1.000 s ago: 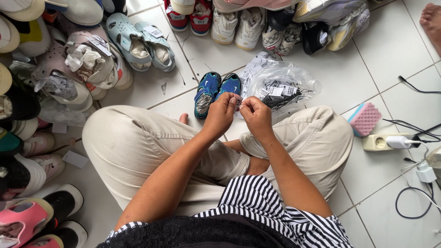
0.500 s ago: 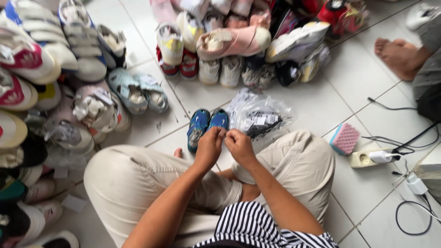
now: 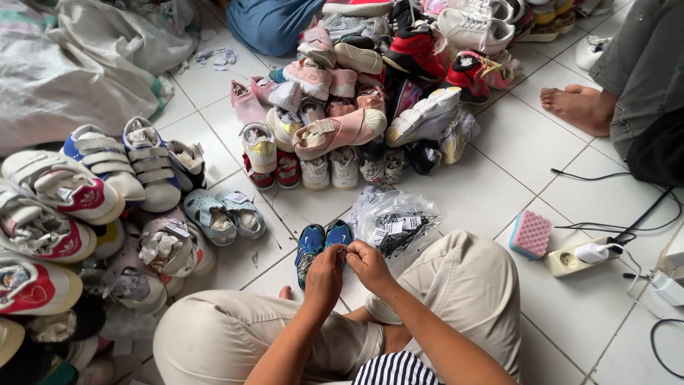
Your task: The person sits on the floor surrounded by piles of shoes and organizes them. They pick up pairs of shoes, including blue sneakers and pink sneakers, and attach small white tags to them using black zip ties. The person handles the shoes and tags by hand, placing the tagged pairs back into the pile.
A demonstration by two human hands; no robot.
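I sit cross-legged on a white tiled floor. My left hand [image 3: 324, 276] and my right hand [image 3: 368, 264] are pinched together in front of my knees, fingers closed on something small that I cannot make out. Just beyond them stands a pair of small blue shoes [image 3: 320, 244]. Beside the shoes lies a clear plastic bag [image 3: 395, 223] holding small tags and dark strings.
A big heap of shoes [image 3: 370, 93] fills the middle back. More pairs [image 3: 92, 185] line the left side. A pink sponge [image 3: 531, 234] and a power strip [image 3: 570, 258] with cables lie right. Another person's bare foot [image 3: 578, 107] rests at the far right.
The view has tilted up and away, showing more of the shoe heap and a big sack at the back. My hands stay together near the blue shoes.
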